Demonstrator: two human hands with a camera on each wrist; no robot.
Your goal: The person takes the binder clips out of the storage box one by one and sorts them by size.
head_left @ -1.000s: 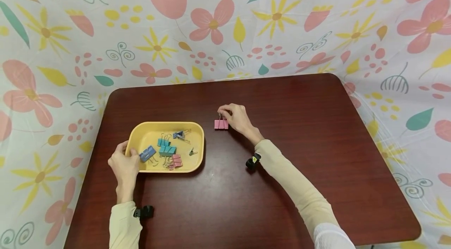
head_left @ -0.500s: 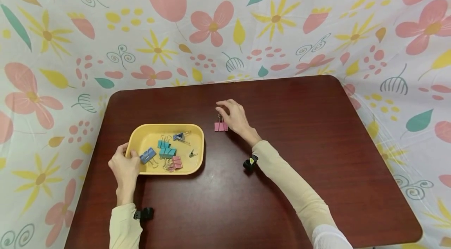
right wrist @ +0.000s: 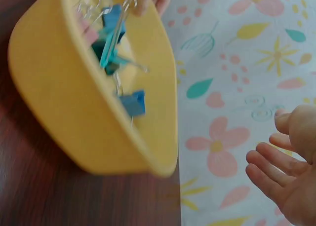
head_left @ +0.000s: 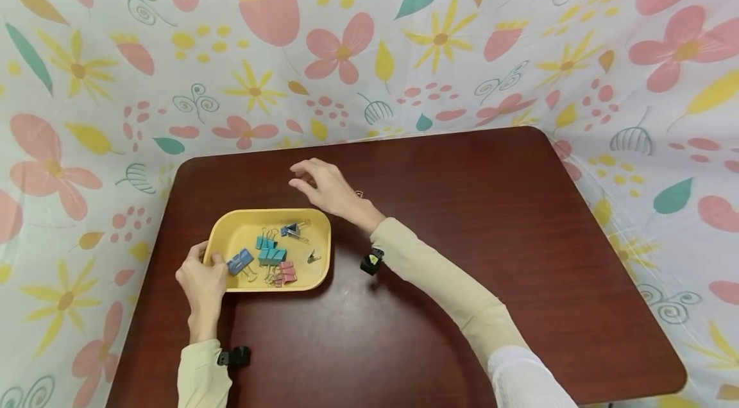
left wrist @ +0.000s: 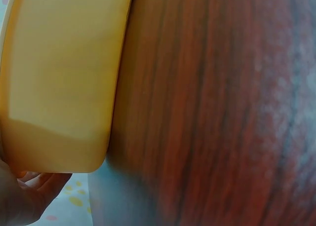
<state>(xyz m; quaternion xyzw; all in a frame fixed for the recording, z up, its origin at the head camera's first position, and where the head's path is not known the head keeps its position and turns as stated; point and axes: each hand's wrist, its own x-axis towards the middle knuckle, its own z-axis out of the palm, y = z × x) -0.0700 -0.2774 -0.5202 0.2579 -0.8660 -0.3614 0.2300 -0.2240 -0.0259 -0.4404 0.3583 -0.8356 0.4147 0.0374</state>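
Observation:
My left hand [head_left: 202, 276] grips the left end of a yellow tray [head_left: 238, 231]. The thumb is over the rim; in the left wrist view fingers [left wrist: 45, 184] bend behind the tray wall [left wrist: 64, 78]. Inside lie a blue binder clip [head_left: 239, 262], teal binder clips [head_left: 271, 256], pink ones [head_left: 287, 272], a dark blue one [head_left: 290, 229] and a small dark clip [head_left: 313, 256]. My right hand [head_left: 326, 187], fingers extended and holding nothing, hovers past the tray's far right corner. Behind its wrist shows one wire handle [head_left: 359, 194] of a pink binder clip, otherwise hidden.
The dark wooden table [head_left: 462, 203] reaches well to the right of the tray. A patterned cloth [head_left: 369, 42] hangs along its back and sides. Each wrist wears a black camera, such as the right one [head_left: 372, 262].
My right hand let go of the pink binder clip, leaving it standing on the table, and moved left toward the tray. My left hand stayed on the tray.

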